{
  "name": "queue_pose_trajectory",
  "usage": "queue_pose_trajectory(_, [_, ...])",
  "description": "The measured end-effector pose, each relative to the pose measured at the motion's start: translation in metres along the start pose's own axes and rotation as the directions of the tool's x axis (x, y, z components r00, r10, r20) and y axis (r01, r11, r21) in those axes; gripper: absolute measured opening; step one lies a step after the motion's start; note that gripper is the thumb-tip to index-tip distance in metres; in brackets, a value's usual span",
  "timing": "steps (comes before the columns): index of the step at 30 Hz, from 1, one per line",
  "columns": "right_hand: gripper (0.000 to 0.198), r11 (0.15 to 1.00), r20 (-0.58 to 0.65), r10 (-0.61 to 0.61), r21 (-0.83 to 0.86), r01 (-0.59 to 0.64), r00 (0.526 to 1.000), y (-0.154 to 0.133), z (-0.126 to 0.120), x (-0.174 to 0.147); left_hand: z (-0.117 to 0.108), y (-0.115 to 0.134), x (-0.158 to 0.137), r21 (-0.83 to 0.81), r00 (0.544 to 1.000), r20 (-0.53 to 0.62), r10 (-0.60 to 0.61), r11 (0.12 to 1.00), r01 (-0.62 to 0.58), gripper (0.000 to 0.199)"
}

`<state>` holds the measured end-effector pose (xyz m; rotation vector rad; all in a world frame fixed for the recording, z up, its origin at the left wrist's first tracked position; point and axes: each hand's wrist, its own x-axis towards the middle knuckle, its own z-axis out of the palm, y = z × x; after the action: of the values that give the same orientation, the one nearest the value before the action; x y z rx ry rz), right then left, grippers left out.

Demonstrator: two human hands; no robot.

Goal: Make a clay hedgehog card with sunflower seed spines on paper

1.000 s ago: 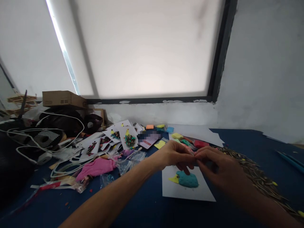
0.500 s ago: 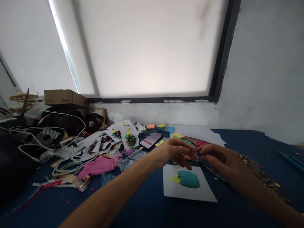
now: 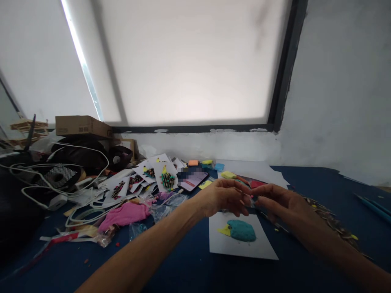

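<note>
My left hand (image 3: 227, 197) and my right hand (image 3: 279, 201) meet fingertip to fingertip above the table. Both have bent fingers closed in a pinch. A tiny pinkish-red speck shows between the fingertips, too small to name. Below them lies a white card (image 3: 220, 246) bearing a flattened teal clay body (image 3: 242, 230) with a yellow clay snout (image 3: 224, 230) and a dark eye. Behind the fingers are a red clay packet (image 3: 257, 184) and a yellow clay block (image 3: 228, 175), partly covered.
A heap of seeds (image 3: 331, 221) lies at the right, by my right forearm. Left of the hands are a phone (image 3: 194, 180), finished cards (image 3: 167, 179), pink clay (image 3: 125, 213), cables and wrappers. Blue scissors or a similar tool (image 3: 374, 207) lie at the far right.
My fingertips have come together, with the right index finger now touching the left hand's fingers. The card and other things stay put; the view shifts slightly.
</note>
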<state>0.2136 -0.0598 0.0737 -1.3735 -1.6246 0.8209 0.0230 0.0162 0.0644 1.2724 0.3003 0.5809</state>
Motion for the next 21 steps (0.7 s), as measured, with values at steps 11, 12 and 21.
queue_pose_trajectory(11, [0.043, 1.0, 0.016, 0.022, -0.002, -0.022, 1.0, -0.005, 0.0, -0.002, 0.007, 0.001, -0.001, 0.139, 0.997, -0.072, -0.028, 0.99, 0.037, 0.037])
queue_pose_trajectory(12, [0.044, 1.0, 0.016, 0.018, -0.002, -0.018, 1.0, -0.005, 0.0, -0.001, 0.007, 0.0, -0.001, 0.144, 0.997, -0.066, -0.038, 0.988, 0.047, 0.039])
queue_pose_trajectory(21, [0.042, 0.999, -0.023, -0.038, -0.029, 0.038, 0.999, 0.005, 0.001, 0.004, 0.004, -0.002, 0.0, 0.153, 0.995, 0.074, -0.069, 0.986, 0.057, 0.028])
